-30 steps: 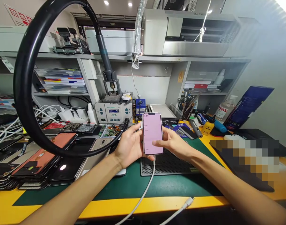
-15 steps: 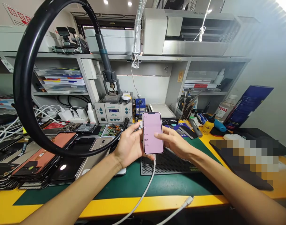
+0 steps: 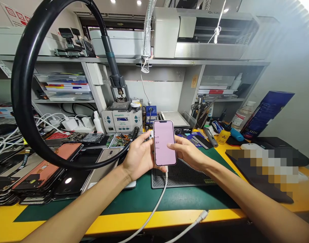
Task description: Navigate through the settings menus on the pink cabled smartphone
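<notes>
Head camera: we hold a lit phone at centre above a dark perforated mat, our left hand wrapped around it. Our right hand lays its thumb over the screen; whether its fingers grip, we cannot tell. A white cable runs from the phone's near end. Left, a thick black hose loops across our view of stacked phone parts; farther back stands a control station; right, a yellow bottle.

This looks like a phone-repair workshop: a hot-air rework station stands at the back of the yellow table, with small circuit boards in a tray before it and stacked phone parts to the left.
</notes>
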### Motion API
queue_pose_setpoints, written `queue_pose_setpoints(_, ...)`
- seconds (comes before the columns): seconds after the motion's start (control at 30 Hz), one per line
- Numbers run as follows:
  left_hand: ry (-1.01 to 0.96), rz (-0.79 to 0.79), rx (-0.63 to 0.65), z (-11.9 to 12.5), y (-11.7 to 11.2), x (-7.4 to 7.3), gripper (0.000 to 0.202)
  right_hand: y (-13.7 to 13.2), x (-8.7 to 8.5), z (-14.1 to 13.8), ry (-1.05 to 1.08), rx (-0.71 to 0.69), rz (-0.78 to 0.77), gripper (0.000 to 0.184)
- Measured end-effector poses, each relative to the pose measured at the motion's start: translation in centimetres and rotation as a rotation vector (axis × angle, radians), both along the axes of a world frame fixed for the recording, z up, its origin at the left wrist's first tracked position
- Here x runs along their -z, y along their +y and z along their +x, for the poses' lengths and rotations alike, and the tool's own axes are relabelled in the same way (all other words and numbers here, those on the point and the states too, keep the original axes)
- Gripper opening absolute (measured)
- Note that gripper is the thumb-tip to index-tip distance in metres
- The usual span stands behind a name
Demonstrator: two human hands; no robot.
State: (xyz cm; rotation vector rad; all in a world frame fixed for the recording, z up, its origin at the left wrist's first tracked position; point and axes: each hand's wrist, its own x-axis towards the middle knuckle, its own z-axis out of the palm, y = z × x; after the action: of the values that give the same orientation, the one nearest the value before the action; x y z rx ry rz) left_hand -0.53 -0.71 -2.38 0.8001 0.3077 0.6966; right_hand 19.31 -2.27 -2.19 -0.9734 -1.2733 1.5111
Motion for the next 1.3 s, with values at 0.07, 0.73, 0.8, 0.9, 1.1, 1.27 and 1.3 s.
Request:
queue_pose_setpoints(0.07, -0.001, 0.002, 0.003, 0.1, 0.0, 0.0, 0.062, 0.0, 0.1, 0.0, 0.015, 0.003, -0.010, 0.037)
queue_pose_setpoints(0.73, 0.011, 0.020, -0.004, 0.1, -0.2, -0.3, 0.061, 0.2, 0.2, 0.0, 0.013, -0.042, 0.027, 0.040)
queue_pose_setpoints(0.8, 0.018, 0.021, -0.014, 0.1, -0.2, -0.2, 0.061, 0.0, -0.1, 0.2, -0.049, -0.069, 0.093, 0.040)
queue_pose_setpoints(0.9, 0.021, 0.027, -0.020, 0.1, -0.2, -0.2, 0.061, -0.2, -0.3, 0.3, -0.129, -0.096, 0.132, 0.049)
queue_pose_setpoints(1.1, 0.023, 0.016, -0.023, 0.1, -0.2, -0.3, 0.062, -0.2, -0.3, 0.2, -0.144, -0.055, 0.152, 0.042)
queue_pose_setpoints(1.27, 0.018, 0.012, -0.022, 0.2, -0.3, -0.4, 0.063, -0.3, -0.6, 0.0, -0.107, -0.054, 0.174, 0.035)
queue_pose_setpoints(1.3, 0.017, 0.014, -0.023, 0.2, -0.3, -0.3, 0.062, -0.3, -0.6, -0.1, -0.105, -0.056, 0.174, 0.035)
